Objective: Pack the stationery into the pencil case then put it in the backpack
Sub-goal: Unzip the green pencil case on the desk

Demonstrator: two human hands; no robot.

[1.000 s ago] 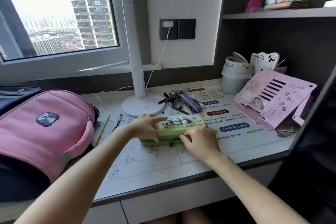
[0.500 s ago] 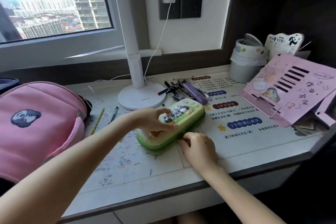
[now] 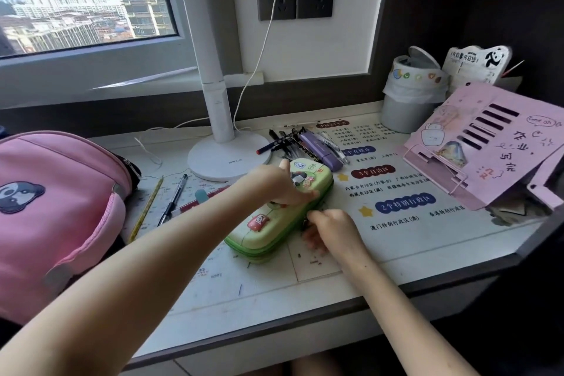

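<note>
The green pencil case (image 3: 268, 223) lies flat on the bench (image 3: 412, 241) under my hands, sticker-covered lid up. It looks closed, so I cannot see what is inside it. The pink backpack (image 3: 55, 207) lies well off to the left of my left forearm, panda patch up; I cannot make out its opening. Beyond my right hand, at the back, stands a small grey bin (image 3: 406, 110) with a white liner; what it holds is hidden.

My left hand (image 3: 279, 185) rests on the far half of the lid, fingers fairly straight and pressing down across it, thumb lifted away from me. My right hand (image 3: 331, 230) is at the case's right-hand edge, fingers curled in and pinching at the zip seam there; the pull itself is too small to tell.

The case's long axis runs on a slant, near end toward my left forearm, far end toward the loose pile of pens (image 3: 290, 139) just past my left hand. A yellow pencil (image 3: 146, 207) and a black pen (image 3: 172, 200) lie left of my left arm, between it and the backpack.
</note>
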